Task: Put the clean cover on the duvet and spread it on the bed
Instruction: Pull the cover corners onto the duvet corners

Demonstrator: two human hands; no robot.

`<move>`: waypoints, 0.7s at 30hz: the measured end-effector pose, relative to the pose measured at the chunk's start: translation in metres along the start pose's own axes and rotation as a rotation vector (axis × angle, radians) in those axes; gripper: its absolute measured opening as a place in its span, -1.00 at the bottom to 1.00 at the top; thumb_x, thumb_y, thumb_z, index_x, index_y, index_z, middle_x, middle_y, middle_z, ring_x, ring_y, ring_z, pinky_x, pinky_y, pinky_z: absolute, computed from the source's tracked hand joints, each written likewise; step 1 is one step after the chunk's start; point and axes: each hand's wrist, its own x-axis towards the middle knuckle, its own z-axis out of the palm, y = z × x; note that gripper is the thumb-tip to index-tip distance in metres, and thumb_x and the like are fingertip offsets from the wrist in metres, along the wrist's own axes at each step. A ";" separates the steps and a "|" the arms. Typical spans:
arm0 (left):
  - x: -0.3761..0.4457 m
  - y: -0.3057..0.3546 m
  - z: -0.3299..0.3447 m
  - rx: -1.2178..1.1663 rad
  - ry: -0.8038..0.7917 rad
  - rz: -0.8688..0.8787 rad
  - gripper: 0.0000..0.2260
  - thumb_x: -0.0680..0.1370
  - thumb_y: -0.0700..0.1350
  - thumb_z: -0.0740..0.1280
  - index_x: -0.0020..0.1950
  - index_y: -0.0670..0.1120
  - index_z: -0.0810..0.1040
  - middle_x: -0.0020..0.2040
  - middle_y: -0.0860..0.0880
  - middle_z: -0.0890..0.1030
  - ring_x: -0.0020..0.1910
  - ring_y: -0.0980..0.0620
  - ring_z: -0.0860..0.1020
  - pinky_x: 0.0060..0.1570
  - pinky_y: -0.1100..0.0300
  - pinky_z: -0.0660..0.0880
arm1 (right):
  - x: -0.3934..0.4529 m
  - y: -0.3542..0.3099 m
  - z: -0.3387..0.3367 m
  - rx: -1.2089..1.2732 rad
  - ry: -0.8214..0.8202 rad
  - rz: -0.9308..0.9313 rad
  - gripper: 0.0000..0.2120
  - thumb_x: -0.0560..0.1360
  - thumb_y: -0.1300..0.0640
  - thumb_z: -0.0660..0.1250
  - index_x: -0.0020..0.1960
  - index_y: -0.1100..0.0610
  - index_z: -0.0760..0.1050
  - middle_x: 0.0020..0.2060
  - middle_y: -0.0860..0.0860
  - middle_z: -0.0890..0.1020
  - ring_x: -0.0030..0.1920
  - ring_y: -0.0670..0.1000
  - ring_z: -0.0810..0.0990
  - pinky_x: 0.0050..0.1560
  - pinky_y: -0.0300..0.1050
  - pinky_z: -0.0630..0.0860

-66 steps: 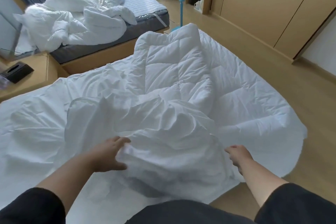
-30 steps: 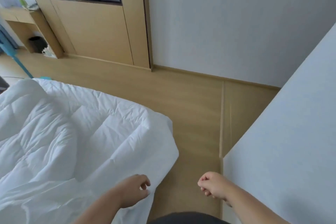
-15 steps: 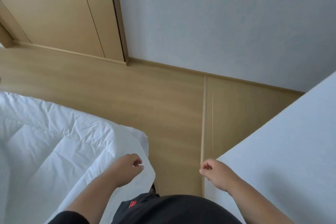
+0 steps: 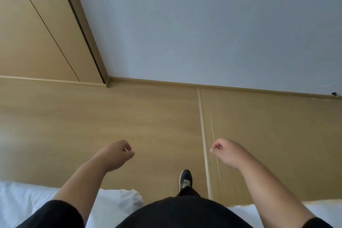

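Hands raised over a wooden floor, seen from the head camera. The left hand [image 4: 117, 154] is held out in front of the body with its fingers curled into a loose fist; nothing is gripped in it. The right hand [image 4: 224, 152] is held at about the same height, well apart from the left, its fingers likewise curled inward with nothing held between them. Both forearms are bare, and short black sleeves are seen at the lower corners.

The white duvet [image 4: 118, 201], the thing of the task, is seen only as a rounded corner and a strip of white fabric along the lower left edge, partly hidden by the left forearm. It is touched by neither hand. Whether the cover is on it cannot be told from this strip. A second white surface [image 4: 240, 211] is seen at the lower right, beside the right arm; what it belongs to cannot be told.

A black garment fills the lower middle of the view, and one dark shoe [image 4: 185, 179] with pale laces is set on the floor [image 4: 92, 116] between the two arms. A pale strip [image 4: 203, 135] runs across the floor towards the grey wall [image 4: 203, 24]. Wooden panelling [image 4: 37, 33] stands at the upper left.
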 end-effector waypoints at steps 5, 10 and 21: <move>0.082 -0.018 -0.042 -0.072 0.011 -0.163 -0.75 0.59 0.14 0.32 0.18 0.04 0.56 0.05 0.06 0.62 0.02 0.05 0.60 0.10 0.10 0.56 | 0.132 -0.056 -0.032 -0.070 -0.125 -0.087 -0.84 0.59 -0.19 0.27 0.07 -0.14 0.51 -0.01 -0.20 0.58 -0.07 -0.15 0.59 -0.13 -0.19 0.51; 0.129 -0.016 -0.110 -0.282 0.196 -0.344 -0.83 0.60 0.13 0.31 0.09 0.08 0.56 -0.04 0.09 0.62 -0.06 0.09 0.59 0.03 0.11 0.57 | 0.253 -0.172 -0.084 -0.166 -0.116 -0.264 -0.86 0.59 -0.19 0.26 0.06 -0.16 0.49 -0.02 -0.21 0.57 -0.08 -0.14 0.58 -0.10 -0.16 0.52; 0.149 -0.135 -0.189 -0.751 0.472 -0.623 -0.90 0.57 0.13 0.31 -0.01 0.15 0.56 -0.08 0.12 0.63 -0.08 0.16 0.59 -0.12 0.20 0.52 | 0.360 -0.493 -0.008 -0.568 -0.342 -0.757 -0.92 0.59 -0.13 0.26 0.03 -0.17 0.49 -0.02 -0.20 0.54 -0.09 -0.16 0.57 -0.01 -0.13 0.56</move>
